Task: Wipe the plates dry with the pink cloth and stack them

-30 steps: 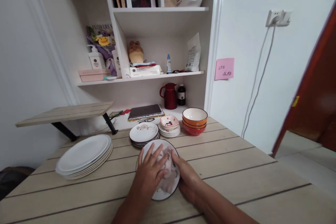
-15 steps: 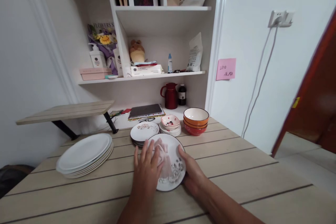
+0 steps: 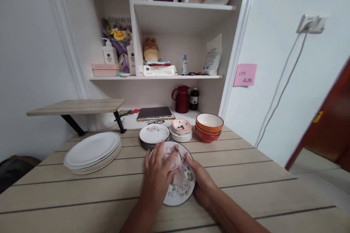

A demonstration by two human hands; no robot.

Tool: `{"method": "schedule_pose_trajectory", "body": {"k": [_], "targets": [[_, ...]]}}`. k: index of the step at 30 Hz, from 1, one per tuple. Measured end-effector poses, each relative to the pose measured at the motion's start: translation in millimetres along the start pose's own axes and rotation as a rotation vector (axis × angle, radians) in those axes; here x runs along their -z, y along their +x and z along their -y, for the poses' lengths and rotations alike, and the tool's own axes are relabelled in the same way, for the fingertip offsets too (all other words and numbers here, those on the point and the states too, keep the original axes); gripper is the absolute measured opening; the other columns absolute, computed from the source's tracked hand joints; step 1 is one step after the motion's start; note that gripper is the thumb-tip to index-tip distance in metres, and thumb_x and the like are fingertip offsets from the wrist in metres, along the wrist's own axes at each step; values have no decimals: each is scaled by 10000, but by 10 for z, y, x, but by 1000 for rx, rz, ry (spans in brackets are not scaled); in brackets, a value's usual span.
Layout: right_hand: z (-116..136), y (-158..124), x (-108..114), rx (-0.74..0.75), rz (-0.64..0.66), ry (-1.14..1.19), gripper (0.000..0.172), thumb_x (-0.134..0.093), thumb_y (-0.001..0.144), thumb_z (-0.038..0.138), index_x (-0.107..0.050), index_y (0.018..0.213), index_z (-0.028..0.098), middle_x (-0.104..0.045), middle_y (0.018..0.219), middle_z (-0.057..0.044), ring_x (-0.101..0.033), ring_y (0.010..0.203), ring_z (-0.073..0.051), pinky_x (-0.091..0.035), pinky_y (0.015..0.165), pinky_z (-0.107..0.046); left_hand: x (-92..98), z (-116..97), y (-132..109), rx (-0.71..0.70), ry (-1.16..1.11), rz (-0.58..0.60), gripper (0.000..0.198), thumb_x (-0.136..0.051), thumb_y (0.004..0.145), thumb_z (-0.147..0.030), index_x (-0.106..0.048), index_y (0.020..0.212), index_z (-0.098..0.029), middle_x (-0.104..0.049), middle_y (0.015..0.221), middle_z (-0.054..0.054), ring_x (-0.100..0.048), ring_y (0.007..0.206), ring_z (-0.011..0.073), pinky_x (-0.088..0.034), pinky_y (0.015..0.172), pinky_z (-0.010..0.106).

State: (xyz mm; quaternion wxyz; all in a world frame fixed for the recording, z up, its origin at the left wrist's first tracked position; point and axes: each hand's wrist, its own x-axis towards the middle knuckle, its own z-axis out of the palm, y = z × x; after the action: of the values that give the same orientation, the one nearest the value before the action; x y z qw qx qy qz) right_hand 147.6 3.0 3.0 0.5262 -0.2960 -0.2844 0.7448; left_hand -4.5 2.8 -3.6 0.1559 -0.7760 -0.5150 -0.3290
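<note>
A round white plate with a dark rim and a floral print is tilted towards me just above or on the table. My right hand grips its right edge, thumb on the face and fingers underneath. A pale pink cloth lies crumpled on the plate's face. My left hand presses on this cloth, its fingers curved over it and partly covering the plate's left side. Right behind the plate stands a stack of flower-printed plates.
Large white plates are stacked at left below a small raised wooden shelf. Small dishes and stacked orange and red bowls stand at the back right. Behind them are a laptop, glasses and a red jug.
The cloth is more bunched up under my left hand, which has shifted over the plate. My right hand keeps its hold on the edge. The view has swung slightly left.
</note>
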Motion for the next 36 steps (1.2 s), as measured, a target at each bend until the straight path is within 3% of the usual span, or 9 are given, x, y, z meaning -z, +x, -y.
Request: {"method": "schedule_pose_trajectory", "body": {"k": [4,8,12,18,21,23,28,33,36], "targets": [[8,-2,15,-61,-25,44,508,-622,839,454,-622,1198,95,-747,1020,-148,-708,922,-261,-487,939,-416,51,2,7,125,80,-139,607,-708,783,-289,-504,1354,-323,-306,1518,146,-343,1357,370,-343,1038,591],[29,5,35,-93,-61,152,527,-586,859,468,-601,1223,87,-746,1020,-153,-701,951,-258,-485,945,-410,93,-80,-7,75,90,-183,502,-730,761,-241,-608,1244,-303,-496,1335,134,-514,1173,315,-460,924,479],[53,26,54,-95,-84,199,515,-552,882,475,-603,1199,72,-751,985,-150,-703,929,-252,-497,922,-399,61,-190,-35,-73,-4,-68,395,-630,823,-147,-647,1168,-340,-614,1165,60,-573,1059,238,-490,868,398],[53,-1,45,-121,-64,171,498,-562,865,526,-649,1087,89,-749,949,-134,-705,851,-220,-530,816,-335,-3,-279,-82,-256,-180,110,558,-500,819,-49,-517,1343,-243,-549,1371,75,-461,1278,235,-398,1038,433],[44,-36,13,-128,-83,145,448,-601,842,518,-671,1025,115,-754,908,-111,-704,792,-205,-536,783,-327,-7,-217,-66,-329,-197,160,553,-486,839,-81,-488,1370,-236,-530,1407,63,-426,1325,212,-356,1078,412],[27,-52,-18,-84,-77,125,446,-631,828,496,-665,1081,129,-753,965,-105,-702,854,-209,-524,839,-337,-1,-135,-36,-347,-161,155,544,-472,845,-86,-498,1361,-255,-533,1410,37,-407,1347,213,-343,1086,415],[-64,-69,-88,-17,27,113,497,-635,838,437,-609,1239,144,-692,1190,-119,-649,1082,-235,-445,1002,-373,35,42,33,-174,26,-13,530,-407,875,-46,-511,1349,-260,-526,1419,10,-385,1372,224,-316,1100,448],[-46,-51,-61,-63,-7,204,519,-571,868,478,-608,1232,110,-721,1116,-138,-659,1069,-245,-446,1005,-396,19,10,8,-55,121,-83,447,-412,918,-118,-527,1335,-229,-524,1419,38,-427,1343,256,-315,1099,495],[47,-35,-7,-56,-81,246,499,-537,882,506,-641,1160,105,-745,1037,-131,-687,1000,-239,-485,960,-393,-12,-82,-41,-124,77,-46,445,-404,918,-124,-523,1340,-203,-515,1426,56,-429,1344,245,-305,1114,486]]}}
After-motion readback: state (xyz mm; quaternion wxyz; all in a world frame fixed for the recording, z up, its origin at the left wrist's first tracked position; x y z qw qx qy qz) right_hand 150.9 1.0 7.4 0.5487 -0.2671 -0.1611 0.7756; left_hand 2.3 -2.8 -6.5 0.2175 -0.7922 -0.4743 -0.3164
